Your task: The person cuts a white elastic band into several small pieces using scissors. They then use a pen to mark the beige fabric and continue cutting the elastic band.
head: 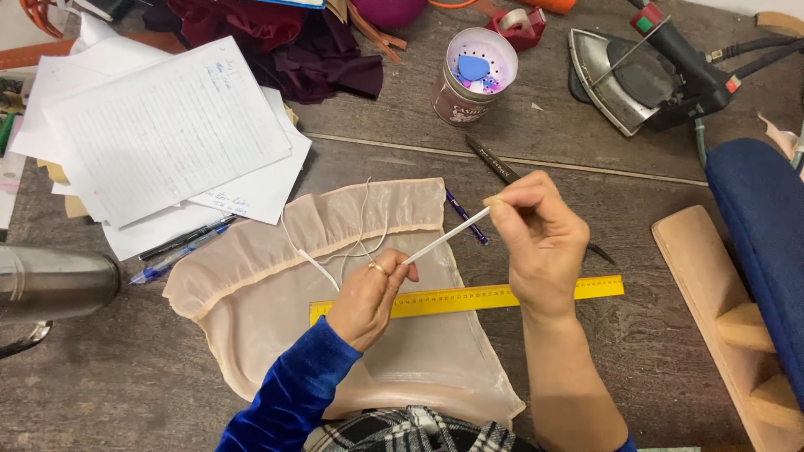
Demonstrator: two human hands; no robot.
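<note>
Above the sheer peach fabric (276, 276) on the desk (586, 368), we pinch a thin white strip (444, 237) taut. Our left hand (364, 297) grips its lower end, our right hand (540, 243) its upper end, both grips closed, over a yellow ruler (469, 297).

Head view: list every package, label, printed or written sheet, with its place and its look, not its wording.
Round tin: top centre, brown label, white lid holding blue chalk.
Handwritten sheets: top left, white lined paper, stacked.
Yellow ruler: across the peach fabric, printed scale.
Tape dispenser: top edge, red.
</note>
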